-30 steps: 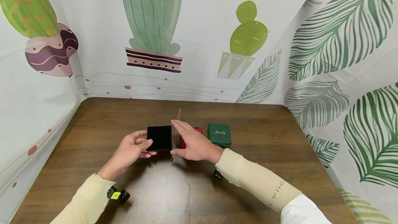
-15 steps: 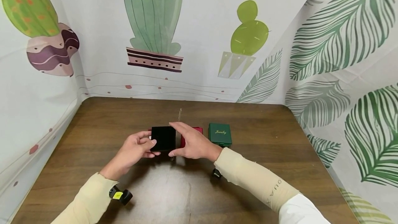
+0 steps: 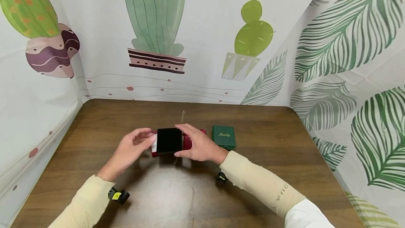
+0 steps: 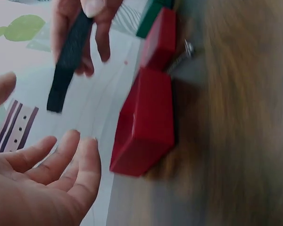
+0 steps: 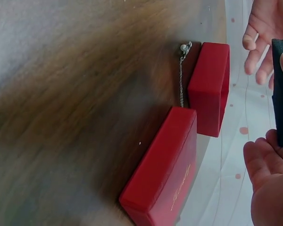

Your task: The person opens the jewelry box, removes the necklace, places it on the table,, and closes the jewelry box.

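My right hand (image 3: 204, 145) holds a thin square black foam pad (image 3: 169, 140), thumb on one edge and fingers on the other. The pad hangs above an open red box base (image 4: 153, 106), whose left side and whitish inside show past the pad in the head view. My left hand (image 3: 131, 149) is apart from the pad, at its left, fingers spread and holding nothing. A red box lid (image 5: 162, 167) with gold lettering lies right of the base, partly behind my right hand. Between the two lies a fine chain (image 5: 181, 82) with a small bright piece at its end.
A green box (image 3: 223, 136) marked "Jewelry" stands on the brown table (image 3: 269, 143), right of the red lid. Behind the table hangs a white cloth (image 3: 202, 45) printed with cacti and leaves.
The black pad has shifted right, from my left hand's grip into my right hand's. My left hand has let go and drawn back left, baring the red base's left side.
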{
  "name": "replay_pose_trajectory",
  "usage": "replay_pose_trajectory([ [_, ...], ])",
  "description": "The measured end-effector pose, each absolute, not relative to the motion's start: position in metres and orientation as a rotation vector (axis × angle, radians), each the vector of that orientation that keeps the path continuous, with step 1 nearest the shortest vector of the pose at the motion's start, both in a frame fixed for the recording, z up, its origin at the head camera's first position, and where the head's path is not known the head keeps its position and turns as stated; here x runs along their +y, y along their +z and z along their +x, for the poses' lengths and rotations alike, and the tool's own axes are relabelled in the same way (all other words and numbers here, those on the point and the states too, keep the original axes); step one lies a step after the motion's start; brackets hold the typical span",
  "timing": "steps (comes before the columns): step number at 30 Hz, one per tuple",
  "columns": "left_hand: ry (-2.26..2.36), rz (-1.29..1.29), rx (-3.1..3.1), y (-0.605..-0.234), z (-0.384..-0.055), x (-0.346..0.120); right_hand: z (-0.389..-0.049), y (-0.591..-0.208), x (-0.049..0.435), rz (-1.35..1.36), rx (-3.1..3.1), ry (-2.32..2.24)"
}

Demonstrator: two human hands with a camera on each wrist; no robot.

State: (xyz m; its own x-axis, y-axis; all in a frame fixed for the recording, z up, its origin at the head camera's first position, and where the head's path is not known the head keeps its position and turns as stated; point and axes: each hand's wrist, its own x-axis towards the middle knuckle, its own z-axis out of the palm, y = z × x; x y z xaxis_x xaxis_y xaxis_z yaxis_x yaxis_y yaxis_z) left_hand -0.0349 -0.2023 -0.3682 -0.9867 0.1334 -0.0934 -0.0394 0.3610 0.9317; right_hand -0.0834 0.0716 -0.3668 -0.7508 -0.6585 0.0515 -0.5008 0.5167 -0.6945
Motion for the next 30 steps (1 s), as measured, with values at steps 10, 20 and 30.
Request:
replay_pose_trajectory([
  [10, 1.27, 0.243, 2.625, -0.38, -0.048, -0.212, -0.088, -0.368, 0.079, -1.004, 2.584, -1.028],
  [20, 1.068, 0.371, 2.664, -0.387, -0.058, -0.211, -0.091, -0.369, 0.08, -0.984, 2.584, -1.028],
  [30, 0.971, 0.4, 2.766, -0.393, -0.068, -0.203, -0.093, -0.372, 0.077, -0.966, 2.568, -1.018],
])
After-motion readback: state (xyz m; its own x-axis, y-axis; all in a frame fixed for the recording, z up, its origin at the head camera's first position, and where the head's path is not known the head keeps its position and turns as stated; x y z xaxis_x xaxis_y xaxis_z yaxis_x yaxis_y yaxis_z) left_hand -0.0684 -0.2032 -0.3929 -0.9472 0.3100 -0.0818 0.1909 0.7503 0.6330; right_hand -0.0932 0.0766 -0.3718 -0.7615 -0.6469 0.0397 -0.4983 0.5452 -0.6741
